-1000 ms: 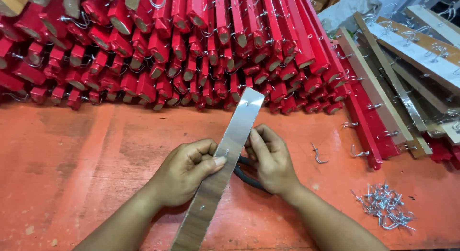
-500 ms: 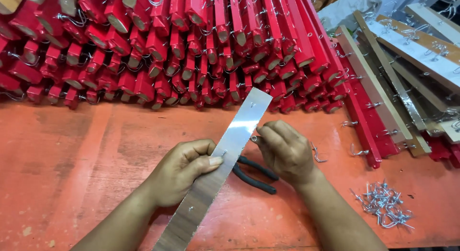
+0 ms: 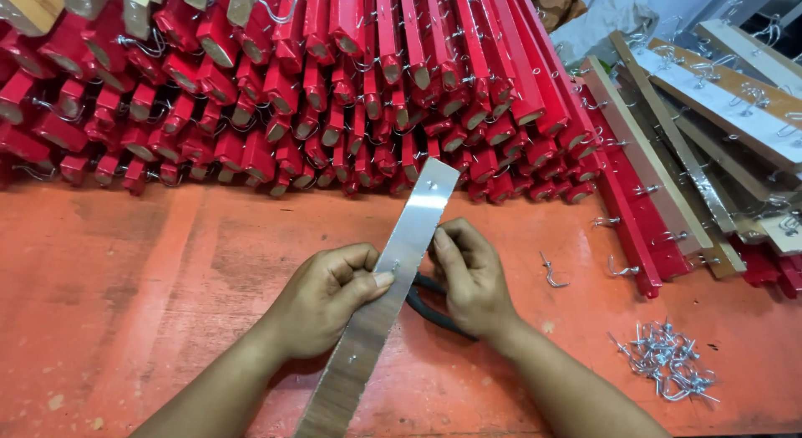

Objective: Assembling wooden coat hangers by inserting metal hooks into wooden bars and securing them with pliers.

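Observation:
A long thin strip with a silvery face (image 3: 399, 262) lies at a slant over the orange-red table (image 3: 150, 279). My left hand (image 3: 330, 297) grips its left edge near the middle, thumb on top. My right hand (image 3: 469, 271) has its fingers curled at the strip's right edge; whether a small metal hook is pinched there cannot be made out. Black-handled pliers (image 3: 434, 311) lie on the table under the right hand, partly hidden.
A big stack of red-painted wooden strips (image 3: 334, 78) with hooks fills the back. Unpainted and silvery strips with hooks (image 3: 718, 112) lie at the right. A pile of loose metal hooks (image 3: 668, 359) sits at the lower right, and one single hook (image 3: 550, 272) lies nearby.
My right hand shifted out to the right, then came back in against the strip's edge. The strip stayed slanted and moved only slightly. The pliers remain on the table.

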